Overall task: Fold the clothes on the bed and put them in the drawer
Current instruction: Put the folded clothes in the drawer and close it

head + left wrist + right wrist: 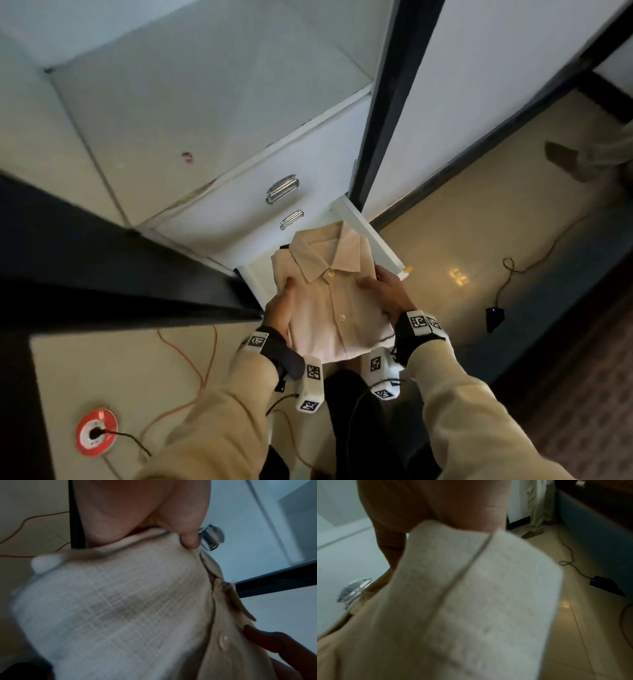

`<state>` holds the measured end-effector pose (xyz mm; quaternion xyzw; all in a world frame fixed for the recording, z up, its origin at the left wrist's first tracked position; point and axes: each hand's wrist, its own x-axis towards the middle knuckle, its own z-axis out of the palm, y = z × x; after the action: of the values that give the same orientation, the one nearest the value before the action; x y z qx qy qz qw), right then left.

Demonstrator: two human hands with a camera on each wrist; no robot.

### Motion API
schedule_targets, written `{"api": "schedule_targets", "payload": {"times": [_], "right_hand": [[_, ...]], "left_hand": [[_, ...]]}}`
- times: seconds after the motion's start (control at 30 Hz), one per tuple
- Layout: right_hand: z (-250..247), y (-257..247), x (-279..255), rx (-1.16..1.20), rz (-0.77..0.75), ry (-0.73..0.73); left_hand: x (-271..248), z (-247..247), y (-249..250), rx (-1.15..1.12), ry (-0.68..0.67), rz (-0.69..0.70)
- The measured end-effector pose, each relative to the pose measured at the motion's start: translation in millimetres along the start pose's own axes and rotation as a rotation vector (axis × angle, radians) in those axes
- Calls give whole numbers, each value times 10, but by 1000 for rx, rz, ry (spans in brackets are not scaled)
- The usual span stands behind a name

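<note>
Above the open white drawer, a folded beige shirt of coarse woven cloth, buttoned and collared, is gripped at its sides by the left hand and right hand, thumbs on top.

Curved metal handles shine on the drawers above; no writing is legible.

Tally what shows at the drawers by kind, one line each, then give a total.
Folded shirt: 1
Hands holding it, left hand and right hand: 2
Metal drawer handles: 2
Open drawer: 1
Total: 6
</note>
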<state>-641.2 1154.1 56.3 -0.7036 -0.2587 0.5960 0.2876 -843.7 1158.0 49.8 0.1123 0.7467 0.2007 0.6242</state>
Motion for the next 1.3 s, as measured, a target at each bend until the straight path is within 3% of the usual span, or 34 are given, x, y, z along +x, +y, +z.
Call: {"api": "schedule_targets", "payload": {"times": [0.2, 0.4, 0.57, 0.67, 0.9, 1.03, 1.2, 1.3], "right_hand": [[-111, 147, 1322, -72, 48, -162], [90, 729, 2581, -126, 109, -238], [342, 1231, 3397, -242, 69, -251], [456, 1486, 3756, -297, 81, -268], [476, 1656, 3980, -466, 131, -304], [297, 1448, 3666, -485, 190, -157], [-11, 1342, 2946, -407, 253, -32], [-169, 1487, 2559, -490, 222, 180]], "left_hand": [[1087, 509, 11, -83, 24, -64], [2516, 717, -431, -162, 67, -51], [3654, 798, -876, -225, 4, -84], [3959, 805, -973, -254, 1, -92], [3883, 697, -1002, -199, -20, -156], [3358, 637, -835, -73, 55, -192], [2457, 626, -873, -170, 22, -280], [2110, 677, -1135, -217, 76, -380]]}}
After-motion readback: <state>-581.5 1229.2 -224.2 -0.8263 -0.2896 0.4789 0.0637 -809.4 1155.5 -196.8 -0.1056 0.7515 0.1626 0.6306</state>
